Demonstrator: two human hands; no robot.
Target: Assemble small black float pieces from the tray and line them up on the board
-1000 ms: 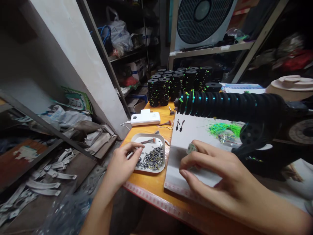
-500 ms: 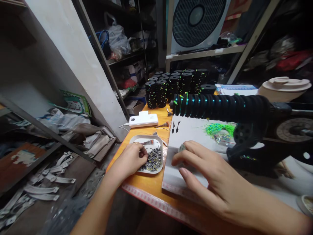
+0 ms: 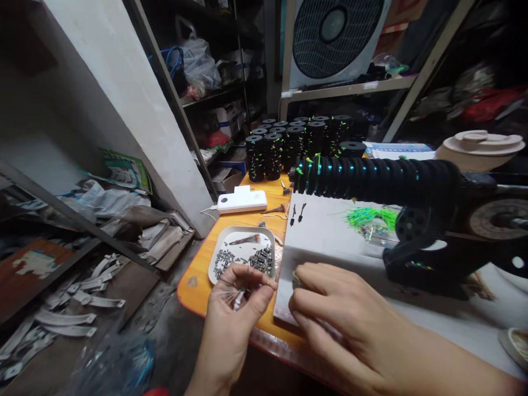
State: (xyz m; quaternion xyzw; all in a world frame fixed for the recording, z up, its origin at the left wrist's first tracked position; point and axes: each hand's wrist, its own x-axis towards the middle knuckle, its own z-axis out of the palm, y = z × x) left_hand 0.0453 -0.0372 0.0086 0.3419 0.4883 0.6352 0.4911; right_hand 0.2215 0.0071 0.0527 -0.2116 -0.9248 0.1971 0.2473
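Observation:
Over the front rim of a white tray [image 3: 211, 269], my left hand [image 3: 241, 308] is closed, thumb and index finger pressed together. Whatever tiny thing sits at their tips is too small to name. Fine clear strands and a small white piece show inside its curled fingers. Small dark and silvery metal pieces [image 3: 259, 259] lie in the tray with a bristly orange-tipped brush-like item [image 3: 246, 238]. My right hand [image 3: 342, 324] is curled above the front of a white board [image 3: 317, 242], its fingertips hidden. Part of a small greyish object [image 3: 296, 280] shows by its index finger.
A black machine [image 3: 429, 258] carries a ribbed black roller [image 3: 371, 177] with green bits. Green strands [image 3: 371, 219] lie beneath it. Several black spools [image 3: 272, 157] stand at the back, a white power bank [image 3: 242, 201] at left. Two small dark pieces [image 3: 302, 212] rest on the board.
My left hand has come out of the tray, toward me and right, near the right hand. My right hand has lowered slightly and its fingers have curled in.

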